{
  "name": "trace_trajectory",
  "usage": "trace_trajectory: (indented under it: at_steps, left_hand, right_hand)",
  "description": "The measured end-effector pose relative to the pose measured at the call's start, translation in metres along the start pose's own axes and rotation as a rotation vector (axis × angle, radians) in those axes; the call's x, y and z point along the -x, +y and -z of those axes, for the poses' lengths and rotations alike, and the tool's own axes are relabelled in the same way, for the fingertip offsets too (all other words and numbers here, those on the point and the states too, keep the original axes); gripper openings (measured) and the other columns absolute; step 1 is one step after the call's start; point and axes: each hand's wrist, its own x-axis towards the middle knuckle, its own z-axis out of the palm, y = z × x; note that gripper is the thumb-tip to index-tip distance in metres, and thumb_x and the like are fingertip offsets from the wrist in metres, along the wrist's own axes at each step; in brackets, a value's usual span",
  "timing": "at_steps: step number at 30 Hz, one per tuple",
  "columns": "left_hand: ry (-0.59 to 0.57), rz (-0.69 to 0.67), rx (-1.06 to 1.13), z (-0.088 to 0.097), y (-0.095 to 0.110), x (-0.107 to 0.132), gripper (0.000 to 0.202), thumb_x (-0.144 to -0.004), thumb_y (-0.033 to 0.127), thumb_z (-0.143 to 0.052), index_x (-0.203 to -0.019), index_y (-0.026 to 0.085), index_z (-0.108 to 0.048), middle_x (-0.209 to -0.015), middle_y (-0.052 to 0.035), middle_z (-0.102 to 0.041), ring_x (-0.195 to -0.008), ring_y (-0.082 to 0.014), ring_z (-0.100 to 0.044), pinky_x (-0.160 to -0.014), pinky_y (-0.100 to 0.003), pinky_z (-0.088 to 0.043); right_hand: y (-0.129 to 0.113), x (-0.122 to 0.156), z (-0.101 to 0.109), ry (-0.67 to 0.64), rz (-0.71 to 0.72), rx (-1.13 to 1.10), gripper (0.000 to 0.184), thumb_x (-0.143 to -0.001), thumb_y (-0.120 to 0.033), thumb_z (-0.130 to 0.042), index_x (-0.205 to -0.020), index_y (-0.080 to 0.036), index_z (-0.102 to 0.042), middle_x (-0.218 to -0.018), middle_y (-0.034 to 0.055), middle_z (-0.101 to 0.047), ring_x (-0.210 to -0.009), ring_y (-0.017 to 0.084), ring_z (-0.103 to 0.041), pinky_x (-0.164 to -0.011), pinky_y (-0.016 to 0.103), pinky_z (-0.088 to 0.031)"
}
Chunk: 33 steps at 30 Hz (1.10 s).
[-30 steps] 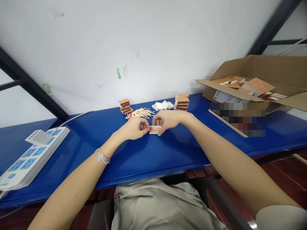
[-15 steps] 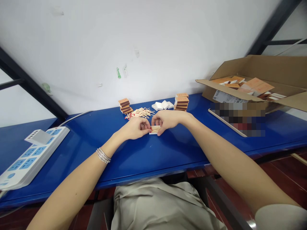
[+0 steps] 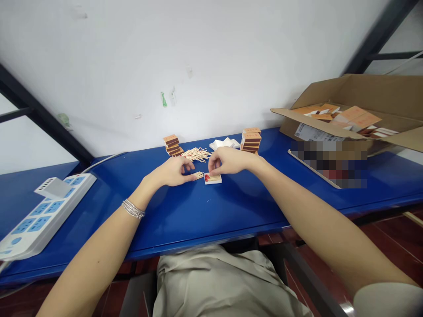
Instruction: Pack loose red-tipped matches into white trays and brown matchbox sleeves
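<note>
Just under the R hand (image 3: 231, 159) fingertips, on the worktop (image 3: 228, 211), sits a small white match tray (image 3: 213, 182), open-topped, w/ matches (image 3: 215, 178) inside, red heads toward the L hand (image 3: 172, 171). Tray is prob. thin card: v. light, stiff enough to hold shape, but easy to crush or skid. Best hold is prob. a light grip low on the long sides or end walls, no hard squeeze. Matches prob. near weightless, stiff & dry, apt to roll, may snap if bent; best pinched mid-stick as a bunch, off the heads.

R fingers: curled close together by the tray's far rim. Can't tell if they touch it or pinch a match; the hand hides the contact. L fingers: thumb & forefinger apart w/ a gap showing, thumb tip at a small bunch (image 3: 199, 175) of matches. Seems touching, not clearly gripped. That bunch is btwn the L thumb & the tray, just beside the tray's near-to-L end.

Just beyond L fingers: loose match pile (image 3: 197, 154), then a matchbox stack (image 3: 171, 144). Beyond R fingers: white pieces (image 3: 224, 143), prob. more trays, w/ a 2nd stack (image 3: 251, 138) beside them.
</note>
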Motion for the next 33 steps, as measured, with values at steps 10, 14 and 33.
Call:
trace_trajectory:
  at_steps: [10,14,33]
  left_hand:
    - [-0.022,-0.037,-0.041,-0.006,0.006,-0.003,0.029,-0.079,0.043,-0.061,-0.085,0.016,-0.069,-0.077,-0.0049,-0.068,-0.064,-0.0136,-0.056,-0.058,-0.025,-0.042]
    - [-0.026,-0.034,-0.036,-0.007,0.005,-0.004,0.022,-0.076,0.034,-0.062,-0.085,0.015,-0.069,-0.077,-0.0050,-0.069,-0.064,-0.0139,-0.058,-0.059,-0.025,-0.043]
    - [0.101,-0.086,0.004,-0.021,-0.008,-0.017,0.024,-0.080,0.037,-0.059,-0.089,0.016,-0.068,-0.083,-0.0037,-0.067,-0.066,-0.0125,-0.054,-0.061,-0.025,-0.041]
  right_hand:
    - [0.005,-0.007,-0.009,0.014,-0.022,0.015,0.021,-0.070,-0.033,-0.069,-0.083,-0.017,-0.069,-0.080,0.0041,-0.071,-0.070,0.016,-0.063,-0.060,0.025,-0.044]
    - [0.005,-0.005,-0.006,-0.073,-0.077,0.028,0.054,-0.057,-0.049,-0.079,-0.100,-0.016,-0.069,-0.091,0.0062,-0.071,-0.077,0.018,-0.063,-0.062,0.026,-0.045]
    - [0.021,-0.030,-0.033,0.134,0.031,-0.042,0.034,-0.074,-0.040,-0.068,-0.096,-0.015,-0.071,-0.087,0.0059,-0.070,-0.074,0.015,-0.062,-0.063,0.024,-0.042]
